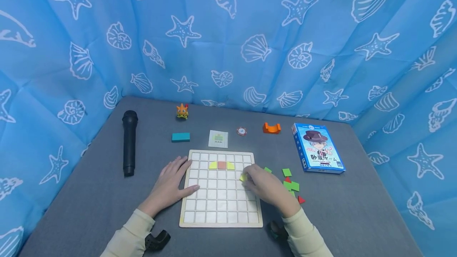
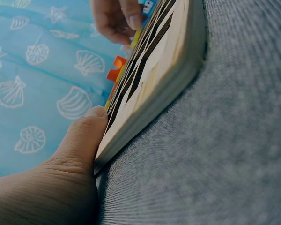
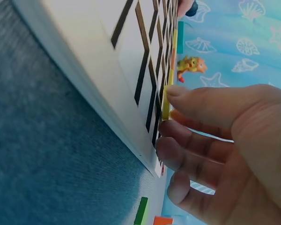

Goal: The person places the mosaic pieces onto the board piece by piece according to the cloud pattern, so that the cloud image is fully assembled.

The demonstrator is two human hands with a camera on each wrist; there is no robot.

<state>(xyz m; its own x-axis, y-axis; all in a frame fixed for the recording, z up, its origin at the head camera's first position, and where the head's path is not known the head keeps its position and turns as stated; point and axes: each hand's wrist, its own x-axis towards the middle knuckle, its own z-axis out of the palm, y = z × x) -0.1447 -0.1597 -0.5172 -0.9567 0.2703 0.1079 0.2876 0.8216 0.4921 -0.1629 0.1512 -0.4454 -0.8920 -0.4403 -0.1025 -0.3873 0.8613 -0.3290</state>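
Observation:
A wooden grid board (image 1: 211,206) with white squares lies flat on the table. My left hand (image 1: 169,185) rests along its left edge, fingers spread and thumb reaching over the squares. Over the board's right side, my right hand (image 1: 268,187) pinches a small yellow tile (image 3: 166,104) between thumb and fingers. Near the top of the grid, a pinkish-red square tile (image 1: 222,165) sits between a left yellow tile (image 1: 213,165) and a right yellow tile (image 1: 230,165), both with a rounded corner. Part of the held tile is hidden by the fingers.
Green tiles (image 1: 287,172) and red triangles (image 1: 301,200) lie right of the board. Behind it are a pattern card (image 1: 218,144), teal block (image 1: 180,137), poker chip (image 1: 241,131), orange block (image 1: 271,128) and toy figure (image 1: 182,111). A microphone (image 1: 129,142) and game box (image 1: 319,148) flank them.

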